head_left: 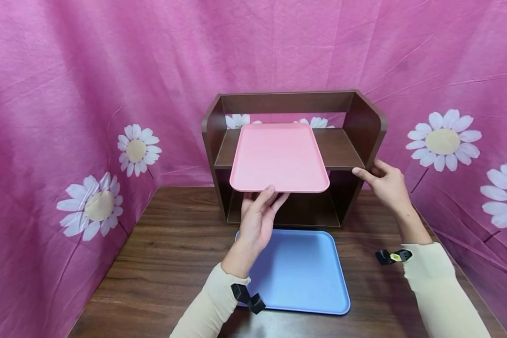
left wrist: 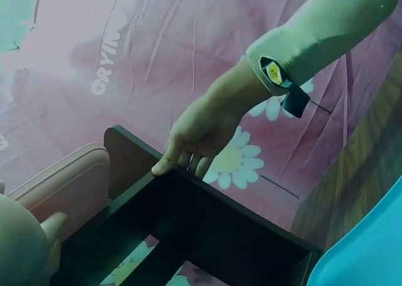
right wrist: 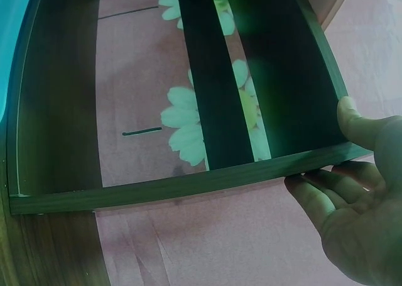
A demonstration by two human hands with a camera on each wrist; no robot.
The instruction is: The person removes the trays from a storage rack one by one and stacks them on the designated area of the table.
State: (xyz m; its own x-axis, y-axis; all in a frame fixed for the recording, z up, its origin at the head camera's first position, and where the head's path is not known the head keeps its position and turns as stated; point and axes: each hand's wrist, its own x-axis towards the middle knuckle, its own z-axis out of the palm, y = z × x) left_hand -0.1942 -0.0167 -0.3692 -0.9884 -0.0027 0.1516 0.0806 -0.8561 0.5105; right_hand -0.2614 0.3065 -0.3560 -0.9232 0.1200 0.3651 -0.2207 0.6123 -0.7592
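Observation:
A pink tray (head_left: pixel 280 157) is held by its near edge in my left hand (head_left: pixel 257 218), thumb on top and fingers beneath. In the head view it overlaps the upper shelf of a dark brown two-tier rack (head_left: pixel 340 145); whether it touches that shelf I cannot tell. My right hand (head_left: pixel 388 183) grips the rack's right side panel, thumb at the front edge by the shelf and fingers round the outside, as the right wrist view shows with the hand (right wrist: pixel 358 204) at the panel (right wrist: pixel 188 187). Below lies a blue tray (head_left: pixel 300 272) flat before the rack, partly hidden by my left forearm.
The wooden table (head_left: pixel 165 263) carries the rack and the blue tray. Behind and at both sides hangs a pink cloth (head_left: pixel 173 61) printed with large white daisies. A black wrist camera (head_left: pixel 248 298) on my left arm overlaps the blue tray's near edge in view.

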